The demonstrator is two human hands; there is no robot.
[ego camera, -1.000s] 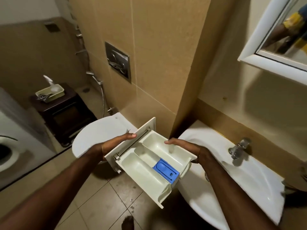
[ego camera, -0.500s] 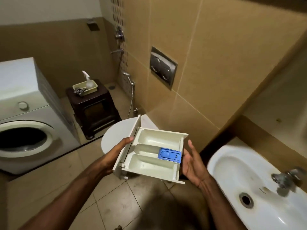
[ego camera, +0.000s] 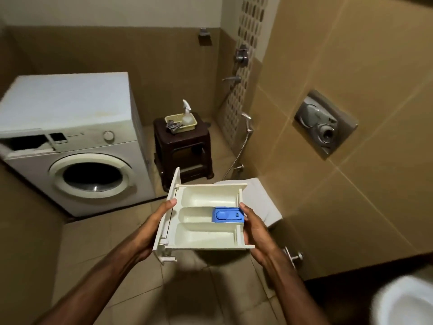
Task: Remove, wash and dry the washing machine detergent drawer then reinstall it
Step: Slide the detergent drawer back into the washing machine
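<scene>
Detergent drawer (ego camera: 206,216), one, white, held level in the air between both hands in front of the washing machine (ego camera: 70,141).

Change from half a second ago: the right hand (ego camera: 254,233), then open and clear of the drawer, now grips its right end, thumb over the rim by the blue insert (ego camera: 227,215); the left hand (ego camera: 153,228) holds the front-panel end as before; the machine's vacant drawer slot (ego camera: 29,143) has come into sight. Count: three compartments, one blue insert, one machine, one dark stool (ego camera: 185,148) bearing one basket (ego camera: 180,123) with one spray bottle (ego camera: 187,113), one sink edge (ego camera: 403,301).
</scene>
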